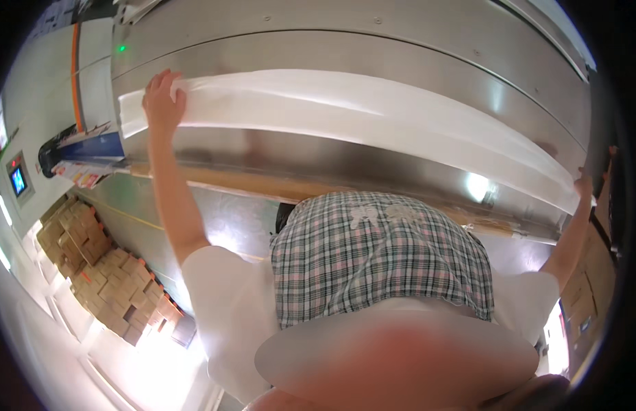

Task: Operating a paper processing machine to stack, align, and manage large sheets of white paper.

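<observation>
A long white folded sheet (345,103), whether cloth or film I cannot tell, stretches across a metal surface (277,151) in front of me. Near its left end, my left hand (165,99) is closed on the sheet, with the thumb and fingers bunching its upper edge. Far over to the right, my right hand (584,183) grips the other end; its fingers show only small at the rim of the picture. Both arms are spread wide, and the strip runs between them with soft lengthwise folds.
Metal panels (318,48) with screws rise behind the sheet. A brown strip (263,183) lines the near edge. On the left stand a white cabinet with a small lit screen (17,179) and stacked cartons (119,288). More brown boxes (585,281) stand at right.
</observation>
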### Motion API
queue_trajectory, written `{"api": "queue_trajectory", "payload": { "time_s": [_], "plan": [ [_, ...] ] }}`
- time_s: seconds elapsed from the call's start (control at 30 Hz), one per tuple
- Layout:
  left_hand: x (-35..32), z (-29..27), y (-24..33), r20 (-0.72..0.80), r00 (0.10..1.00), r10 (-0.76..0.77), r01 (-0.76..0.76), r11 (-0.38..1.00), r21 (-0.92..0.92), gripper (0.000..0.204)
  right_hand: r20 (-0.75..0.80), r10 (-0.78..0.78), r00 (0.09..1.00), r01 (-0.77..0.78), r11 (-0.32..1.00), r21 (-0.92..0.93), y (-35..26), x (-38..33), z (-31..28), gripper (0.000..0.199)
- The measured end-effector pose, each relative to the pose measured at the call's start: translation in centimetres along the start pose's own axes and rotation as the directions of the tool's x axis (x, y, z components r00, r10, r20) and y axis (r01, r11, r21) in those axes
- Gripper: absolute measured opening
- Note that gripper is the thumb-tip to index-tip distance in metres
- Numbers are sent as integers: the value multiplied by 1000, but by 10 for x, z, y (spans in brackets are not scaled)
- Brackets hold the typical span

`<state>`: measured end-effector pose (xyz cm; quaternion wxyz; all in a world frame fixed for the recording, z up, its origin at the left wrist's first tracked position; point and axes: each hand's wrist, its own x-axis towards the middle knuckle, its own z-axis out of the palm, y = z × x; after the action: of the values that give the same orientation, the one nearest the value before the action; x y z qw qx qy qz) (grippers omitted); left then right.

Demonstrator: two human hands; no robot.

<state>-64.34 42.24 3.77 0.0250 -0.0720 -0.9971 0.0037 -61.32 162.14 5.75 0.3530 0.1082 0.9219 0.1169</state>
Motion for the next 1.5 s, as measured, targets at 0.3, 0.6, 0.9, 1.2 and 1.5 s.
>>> {"api": "queue_trajectory", "payload": {
  "time_s": [0.3, 0.6, 0.9, 1.2, 1.5],
  "plan": [
    [-77, -70, 169, -166, 976, 141, -214, 758, -616, 25, -654, -274, 705, 708, 323, 628, -474, -132, -103, 19],
    [-81, -46, 169, -160, 945, 285, -327, 824, -464, 38, -679, -638, 363, 932, 238, 275, -780, -219, -155, 27],
    [-78, -34, 48, -131, 985, 116, -152, 938, -312, 39, -756, -629, 179, 913, 392, -110, -800, -289, -153, 28],
    [-47, 0, -137, -314, 943, -110, 91, 993, -76, 41, -729, -659, 186, 936, 345, -73, -930, -290, -168, 38],
    [-6, -9, -236, 91, 939, -332, 252, 485, -838, 31, -575, -813, -94, 951, 98, -293, -1102, -302, -210, 43]
  ]
}}
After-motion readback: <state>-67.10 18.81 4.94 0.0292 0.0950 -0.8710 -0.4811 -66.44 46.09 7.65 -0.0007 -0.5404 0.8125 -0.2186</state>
